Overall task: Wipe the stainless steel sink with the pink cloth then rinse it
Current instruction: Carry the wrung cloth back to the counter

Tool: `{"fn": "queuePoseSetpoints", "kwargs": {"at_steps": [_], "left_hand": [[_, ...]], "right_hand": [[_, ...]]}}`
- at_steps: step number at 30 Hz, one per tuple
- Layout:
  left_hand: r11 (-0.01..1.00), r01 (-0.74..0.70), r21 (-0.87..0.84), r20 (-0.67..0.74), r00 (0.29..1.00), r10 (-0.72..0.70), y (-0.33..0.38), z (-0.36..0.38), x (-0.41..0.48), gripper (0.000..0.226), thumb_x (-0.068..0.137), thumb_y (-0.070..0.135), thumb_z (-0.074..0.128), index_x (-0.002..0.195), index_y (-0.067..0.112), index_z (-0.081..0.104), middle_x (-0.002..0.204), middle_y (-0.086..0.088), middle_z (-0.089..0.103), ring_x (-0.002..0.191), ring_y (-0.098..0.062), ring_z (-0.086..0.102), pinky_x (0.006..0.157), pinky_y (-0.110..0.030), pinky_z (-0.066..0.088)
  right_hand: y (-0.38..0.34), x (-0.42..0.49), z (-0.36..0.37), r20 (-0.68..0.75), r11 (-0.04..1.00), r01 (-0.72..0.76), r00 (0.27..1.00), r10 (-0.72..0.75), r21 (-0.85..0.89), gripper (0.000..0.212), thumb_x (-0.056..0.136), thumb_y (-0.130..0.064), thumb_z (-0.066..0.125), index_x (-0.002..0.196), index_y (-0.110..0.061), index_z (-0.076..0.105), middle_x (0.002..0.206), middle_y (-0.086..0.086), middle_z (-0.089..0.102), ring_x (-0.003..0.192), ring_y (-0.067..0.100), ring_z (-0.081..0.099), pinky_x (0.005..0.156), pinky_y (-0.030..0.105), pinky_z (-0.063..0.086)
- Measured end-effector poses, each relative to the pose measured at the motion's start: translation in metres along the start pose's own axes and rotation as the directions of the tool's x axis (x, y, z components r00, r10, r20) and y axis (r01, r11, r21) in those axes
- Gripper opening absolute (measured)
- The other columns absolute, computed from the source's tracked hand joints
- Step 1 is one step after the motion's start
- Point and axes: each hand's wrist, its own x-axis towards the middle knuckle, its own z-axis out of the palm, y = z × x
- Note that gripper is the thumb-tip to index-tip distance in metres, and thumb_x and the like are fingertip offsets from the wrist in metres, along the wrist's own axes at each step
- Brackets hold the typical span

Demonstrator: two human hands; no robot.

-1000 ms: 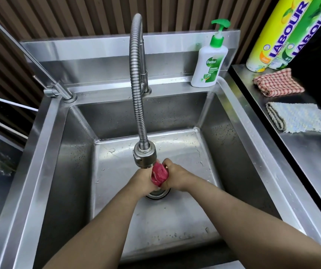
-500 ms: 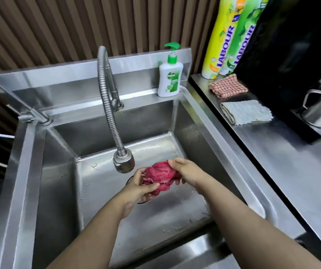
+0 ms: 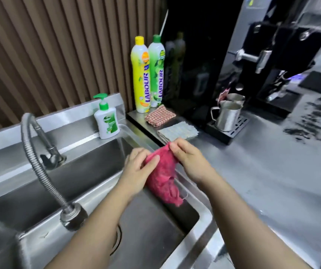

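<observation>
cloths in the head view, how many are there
3. The pink cloth, pinched between left hand and right hand over the right of the sink; a red checked cloth on the counter before the tall bottles; a pale folded cloth beside it, nearer. None seems hidden.

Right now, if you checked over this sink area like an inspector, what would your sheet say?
Surface: steel counter, with blurred dark marks at its far right.
Job's things: pink cloth held up over the right rim of the sink; faucet spray head hangs over the basin.
Clutter: soap dispenser, yellow bottle, green bottle, checked cloth, pale cloth, steel jugs.
Hands: left hand and right hand both pinch the cloth.
Cables: nothing seen.
Surroundings: slatted wall, black coffee machine.
</observation>
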Motion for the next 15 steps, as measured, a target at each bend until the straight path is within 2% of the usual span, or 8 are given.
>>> {"fn": "queuePoseSetpoints", "kwargs": {"at_steps": [2,4,6,8,10,13,15], "left_hand": [[0.982,-0.173,0.082,0.037,0.985,0.17,0.034,0.004,0.03,0.034,0.081,0.052,0.049,0.072,0.02,0.055,0.085,0.011,0.048,0.085,-0.003,0.046,0.078,-0.016,0.035],[0.974,-0.226,-0.021,0.088,0.97,0.226,0.066,0.016,0.051,0.029,0.088,0.04,0.05,0.075,0.015,0.052,0.07,0.008,0.044,0.068,-0.003,0.042,0.063,-0.018,0.034],[0.965,-0.246,-0.093,0.093,0.963,0.255,0.092,0.032,0.069,0.025,0.095,0.032,0.048,0.075,0.016,0.049,0.067,0.007,0.041,0.062,-0.003,0.039,0.057,-0.018,0.033],[0.95,-0.298,-0.09,0.079,0.949,0.305,0.107,0.047,0.086,0.023,0.095,0.032,0.047,0.074,0.022,0.048,0.065,0.012,0.041,0.06,0.0,0.039,0.057,-0.018,0.033],[0.938,-0.341,-0.053,0.084,0.935,0.345,0.115,0.06,0.101,0.022,0.09,0.041,0.046,0.073,0.027,0.047,0.062,0.015,0.043,0.06,0.001,0.039,0.058,-0.021,0.032],[0.94,-0.341,-0.009,0.132,0.931,0.339,0.116,0.075,0.12,0.019,0.087,0.044,0.047,0.07,0.035,0.048,0.062,0.018,0.048,0.06,0.001,0.042,0.059,-0.024,0.033],[0.947,-0.321,-0.016,0.142,0.937,0.32,0.114,0.083,0.13,0.018,0.086,0.044,0.049,0.071,0.034,0.051,0.061,0.016,0.05,0.061,-0.003,0.045,0.059,-0.027,0.035]], "right_hand": [[-0.017,0.005,-0.029,-0.097,0.999,0.04,0.994,-0.043,-0.027,0.03,0.097,-0.027,0.047,0.067,-0.025,0.045,0.067,-0.009,0.037,0.067,0.008,0.036,0.066,0.03,0.031],[-0.031,0.012,-0.057,-0.153,0.999,0.049,0.987,-0.051,-0.014,0.029,0.098,-0.029,0.045,0.07,-0.022,0.042,0.069,-0.007,0.035,0.067,0.007,0.034,0.063,0.028,0.03],[-0.044,0.021,-0.082,-0.18,0.999,0.04,0.983,-0.038,0.01,0.029,0.099,-0.031,0.044,0.072,-0.021,0.041,0.069,-0.008,0.035,0.064,0.006,0.034,0.058,0.024,0.03],[-0.053,0.028,-0.104,-0.187,0.998,0.054,0.981,-0.044,0.044,0.028,0.098,-0.034,0.044,0.073,-0.023,0.044,0.071,-0.005,0.037,0.065,0.007,0.036,0.059,0.025,0.03],[-0.056,0.033,-0.124,-0.194,0.996,0.084,0.978,-0.075,0.039,0.024,0.099,-0.032,0.044,0.079,-0.018,0.045,0.074,-0.003,0.038,0.066,0.007,0.037,0.058,0.023,0.032],[-0.052,0.04,-0.147,-0.171,0.994,0.11,0.979,-0.107,0.008,0.022,0.098,-0.026,0.046,0.077,-0.018,0.044,0.07,-0.007,0.041,0.058,-0.001,0.039,0.052,0.012,0.035],[-0.044,0.045,-0.16,-0.17,0.995,0.092,0.981,-0.099,-0.049,0.023,0.097,-0.024,0.049,0.074,-0.021,0.044,0.068,-0.01,0.041,0.057,-0.002,0.038,0.051,0.011,0.033]]}}
